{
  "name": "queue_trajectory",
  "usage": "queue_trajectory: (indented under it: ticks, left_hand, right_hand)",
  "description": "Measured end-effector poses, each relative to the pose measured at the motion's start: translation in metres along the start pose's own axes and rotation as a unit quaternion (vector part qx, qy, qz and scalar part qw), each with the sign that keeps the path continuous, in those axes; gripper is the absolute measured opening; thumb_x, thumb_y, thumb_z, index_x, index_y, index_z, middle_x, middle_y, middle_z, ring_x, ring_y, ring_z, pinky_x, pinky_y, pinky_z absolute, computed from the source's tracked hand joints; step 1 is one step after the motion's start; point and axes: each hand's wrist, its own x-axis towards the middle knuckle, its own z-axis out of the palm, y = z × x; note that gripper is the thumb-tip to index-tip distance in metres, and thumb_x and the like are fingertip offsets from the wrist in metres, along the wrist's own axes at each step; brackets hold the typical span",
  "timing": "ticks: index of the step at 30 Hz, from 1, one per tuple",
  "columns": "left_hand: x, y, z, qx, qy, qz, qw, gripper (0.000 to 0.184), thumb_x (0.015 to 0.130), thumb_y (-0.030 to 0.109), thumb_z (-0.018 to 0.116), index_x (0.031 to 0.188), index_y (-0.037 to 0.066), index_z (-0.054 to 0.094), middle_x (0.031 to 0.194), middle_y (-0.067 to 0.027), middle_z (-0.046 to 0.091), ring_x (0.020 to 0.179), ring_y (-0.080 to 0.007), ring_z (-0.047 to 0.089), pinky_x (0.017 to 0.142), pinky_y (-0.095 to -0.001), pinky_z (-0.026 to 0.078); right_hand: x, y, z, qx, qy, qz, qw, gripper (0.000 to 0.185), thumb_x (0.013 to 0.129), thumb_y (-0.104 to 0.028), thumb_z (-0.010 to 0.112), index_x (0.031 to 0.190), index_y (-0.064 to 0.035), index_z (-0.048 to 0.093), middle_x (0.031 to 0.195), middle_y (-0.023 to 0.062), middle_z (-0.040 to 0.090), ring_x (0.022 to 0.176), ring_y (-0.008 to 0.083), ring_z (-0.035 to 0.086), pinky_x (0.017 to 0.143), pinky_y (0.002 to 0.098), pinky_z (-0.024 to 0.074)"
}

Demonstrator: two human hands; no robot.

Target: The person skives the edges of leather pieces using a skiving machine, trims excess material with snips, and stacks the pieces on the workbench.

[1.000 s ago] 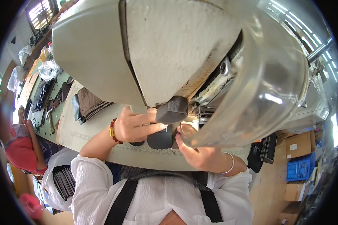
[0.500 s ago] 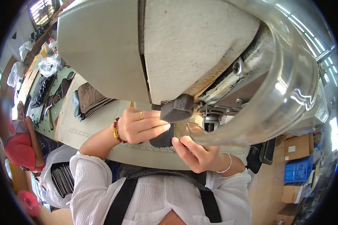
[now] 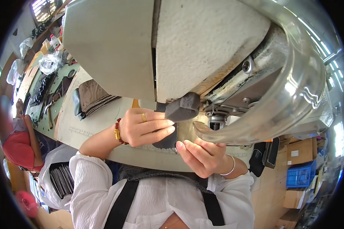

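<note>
A sewing machine [image 3: 214, 45] fills the top of the view, with a dark grey foam-like block [image 3: 182, 107] at the lower edge of its head. Beneath my left hand [image 3: 147, 128] lies a dark flat piece [image 3: 166, 142] of material. The left fingers are close together across this piece, with the thumb hidden. My right hand [image 3: 202, 155] is closed, fingertips drawn together by the piece's right edge. Whatever those fingertips hold is too small to make out. A clear curved guard [image 3: 252, 128] arches just above the right fingers.
A stack of brown pieces [image 3: 92, 97] lies on the worktable [image 3: 80, 129] to the left. Further left, another person [image 3: 21, 143] sits by a cluttered green table. A bag of dark pieces [image 3: 61, 179] stands below. Cardboard boxes and a blue crate [image 3: 300, 175] are at right.
The right fingers have shifted slightly, and more of them now show below the guard. The left hand stays almost in place on the dark piece. The whole view has tilted a little.
</note>
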Motion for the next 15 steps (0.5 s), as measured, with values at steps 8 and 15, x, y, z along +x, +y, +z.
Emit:
queue_trajectory:
  ticks: [8, 15]
  left_hand:
    - [0.036, 0.011, -0.034, 0.043, 0.027, 0.003, 0.999, 0.017, 0.074, 0.01, 0.068, 0.089, 0.004, 0.072, 0.092, -0.0055, 0.072, 0.079, -0.0186, 0.07, 0.066, -0.0276, 0.062]
    - [0.042, 0.009, -0.04, 0.031, 0.037, 0.001, 0.999, 0.014, 0.076, 0.011, 0.07, 0.089, 0.005, 0.071, 0.088, -0.0027, 0.07, 0.081, -0.0191, 0.072, 0.056, -0.0263, 0.058]
  right_hand:
    - [0.011, -0.004, 0.003, 0.005, 0.014, -0.01, 1.0, 0.021, 0.071, -0.003, 0.073, 0.092, 0.0003, 0.073, 0.081, 0.0036, 0.063, 0.069, 0.0129, 0.058, 0.061, 0.0248, 0.0468]
    - [0.009, -0.008, 0.007, -0.004, -0.009, -0.025, 1.0, 0.017, 0.074, -0.006, 0.07, 0.09, -0.0024, 0.074, 0.078, 0.0004, 0.062, 0.069, 0.0113, 0.055, 0.068, 0.0296, 0.0456]
